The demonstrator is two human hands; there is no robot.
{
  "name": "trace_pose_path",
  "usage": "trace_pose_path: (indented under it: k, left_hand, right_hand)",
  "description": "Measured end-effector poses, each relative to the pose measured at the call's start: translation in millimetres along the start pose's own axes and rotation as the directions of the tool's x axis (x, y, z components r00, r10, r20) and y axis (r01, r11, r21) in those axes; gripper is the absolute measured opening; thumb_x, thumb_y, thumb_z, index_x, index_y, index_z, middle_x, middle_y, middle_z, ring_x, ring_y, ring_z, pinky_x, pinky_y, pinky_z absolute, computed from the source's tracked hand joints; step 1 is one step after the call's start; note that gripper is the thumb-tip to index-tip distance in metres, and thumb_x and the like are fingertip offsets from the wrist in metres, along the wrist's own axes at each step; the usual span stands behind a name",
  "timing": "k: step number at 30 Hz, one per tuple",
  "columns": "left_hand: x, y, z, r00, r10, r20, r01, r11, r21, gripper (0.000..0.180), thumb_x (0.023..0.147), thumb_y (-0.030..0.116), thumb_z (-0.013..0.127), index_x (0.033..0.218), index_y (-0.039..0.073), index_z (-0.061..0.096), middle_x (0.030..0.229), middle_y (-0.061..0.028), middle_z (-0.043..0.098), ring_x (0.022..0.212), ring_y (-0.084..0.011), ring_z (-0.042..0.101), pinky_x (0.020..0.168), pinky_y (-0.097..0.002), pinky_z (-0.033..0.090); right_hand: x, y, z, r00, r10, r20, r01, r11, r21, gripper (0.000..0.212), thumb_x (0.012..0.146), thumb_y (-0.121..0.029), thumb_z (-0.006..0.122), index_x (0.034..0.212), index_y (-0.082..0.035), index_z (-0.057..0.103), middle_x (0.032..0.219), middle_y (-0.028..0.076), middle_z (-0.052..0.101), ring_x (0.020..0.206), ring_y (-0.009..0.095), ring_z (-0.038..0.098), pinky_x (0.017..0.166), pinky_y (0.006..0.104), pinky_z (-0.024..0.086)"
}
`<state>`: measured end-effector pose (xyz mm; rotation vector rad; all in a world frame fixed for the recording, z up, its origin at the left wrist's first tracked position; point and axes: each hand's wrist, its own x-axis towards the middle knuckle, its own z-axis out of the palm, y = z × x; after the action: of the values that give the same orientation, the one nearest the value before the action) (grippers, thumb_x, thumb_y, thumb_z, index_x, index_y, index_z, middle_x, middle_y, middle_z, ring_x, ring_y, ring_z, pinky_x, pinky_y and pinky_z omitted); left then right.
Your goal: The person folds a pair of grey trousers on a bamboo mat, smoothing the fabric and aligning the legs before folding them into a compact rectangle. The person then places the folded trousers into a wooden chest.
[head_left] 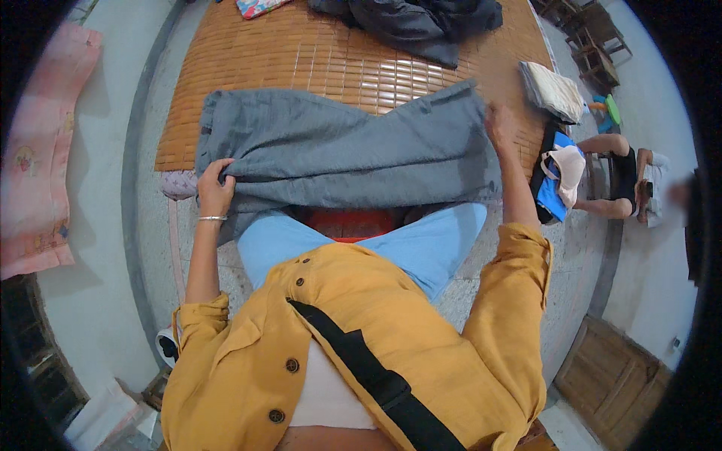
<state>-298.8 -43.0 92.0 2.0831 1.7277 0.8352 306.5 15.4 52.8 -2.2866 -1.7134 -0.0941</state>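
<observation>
A pair of grey trousers (pixel 338 150), as far as the shape shows, is spread sideways in front of me over the near edge of a bamboo mat (pixel 286 56). Its lower part hangs over my knees, with long creases running across. My left hand (pixel 216 189) pinches the cloth at the left end, thumb on top and fingers partly under a fold. At the right end my right hand (pixel 502 128) is against the edge of the cloth. Blur around its fingers hides whether it grips.
Dark clothing (pixel 410 26) lies bunched at the mat's far side. To the right are a folded stack of clothes (pixel 551 92) and a pale bra (pixel 568 169) on blue cloth. A seated person (pixel 639 180) is farther right. Something red (pixel 350 224) shows between my knees.
</observation>
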Motion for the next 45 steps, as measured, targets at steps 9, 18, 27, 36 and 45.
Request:
trace_pose_path:
  k: [9,18,27,36,45]
  left_hand:
    - [-21,9,-11,0.996,0.004,-0.089,0.013,0.981,0.192,0.026,0.063,0.000,0.060,0.089,0.004,0.061,0.084,-0.0101,0.054,0.080,-0.0283,0.053,0.075,-0.0341,0.043]
    - [-18,-1,-4,0.984,-0.142,-0.105,0.156,0.977,0.146,0.023,0.067,0.003,0.056,0.090,0.006,0.062,0.085,-0.0116,0.060,0.079,-0.0256,0.059,0.071,-0.0334,0.046]
    - [-8,16,2,0.978,-0.150,-0.148,0.158,0.987,0.041,0.023,0.068,0.003,0.054,0.090,0.005,0.063,0.081,-0.0090,0.060,0.069,-0.0207,0.058,0.063,-0.0288,0.046]
    - [-8,5,10,0.992,-0.063,-0.110,0.070,0.995,0.065,0.022,0.070,0.004,0.054,0.090,0.004,0.063,0.080,-0.0088,0.059,0.063,-0.0190,0.054,0.057,-0.0273,0.043]
    - [-11,3,13,0.992,-0.103,-0.072,0.108,0.992,0.072,0.023,0.069,0.004,0.053,0.091,0.004,0.062,0.087,-0.0134,0.060,0.080,-0.0292,0.058,0.074,-0.0333,0.046]
  right_hand:
    - [63,-41,67,0.803,0.472,0.364,-0.564,0.402,0.722,0.015,0.084,-0.012,0.052,0.095,-0.005,0.060,0.060,0.010,0.057,0.047,0.016,0.055,0.038,0.0287,0.045]
    - [121,-60,7,0.918,0.030,0.395,-0.381,0.341,0.859,0.031,0.078,-0.029,0.063,0.066,-0.001,0.055,0.055,0.009,0.052,0.046,0.017,0.049,0.047,0.0320,0.044]
    - [130,50,-59,0.953,-0.203,-0.226,0.297,0.781,0.549,0.021,0.080,-0.015,0.057,0.096,-0.002,0.058,0.090,0.011,0.059,0.085,0.025,0.057,0.076,0.0341,0.047]
    - [-8,67,64,0.779,0.555,0.291,-0.515,0.302,0.802,0.018,0.078,-0.007,0.058,0.093,0.002,0.060,0.071,0.005,0.058,0.062,0.015,0.056,0.043,0.0270,0.042]
    - [-33,60,52,0.919,0.283,0.275,-0.394,0.616,0.682,0.017,0.074,-0.008,0.066,0.087,0.001,0.060,0.074,0.007,0.062,0.064,0.016,0.057,0.056,0.0288,0.046]
